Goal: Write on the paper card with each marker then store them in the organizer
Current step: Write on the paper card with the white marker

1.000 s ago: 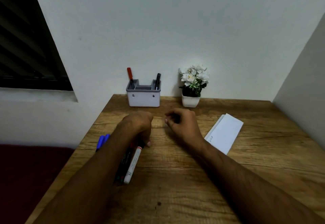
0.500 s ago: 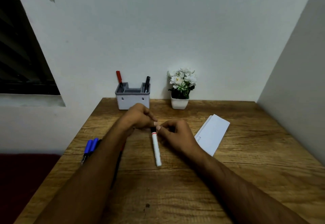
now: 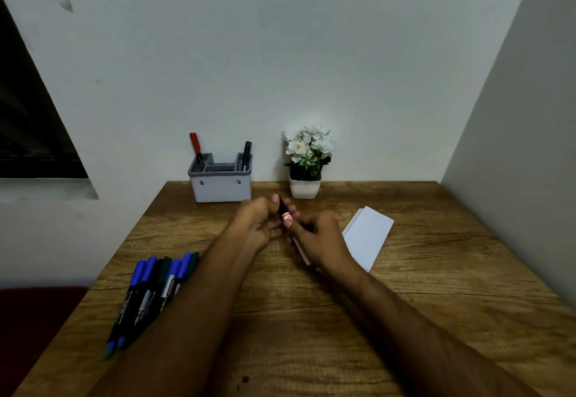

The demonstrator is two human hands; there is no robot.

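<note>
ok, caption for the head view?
Both hands grip a white marker above the desk, organizer behind.

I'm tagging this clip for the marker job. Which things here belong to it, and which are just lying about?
Belong to the job:
white marker, held by left hand and right hand
paper card
organizer, with red marker and black marker in it
loose markers

Lying about:
flower pot
</note>
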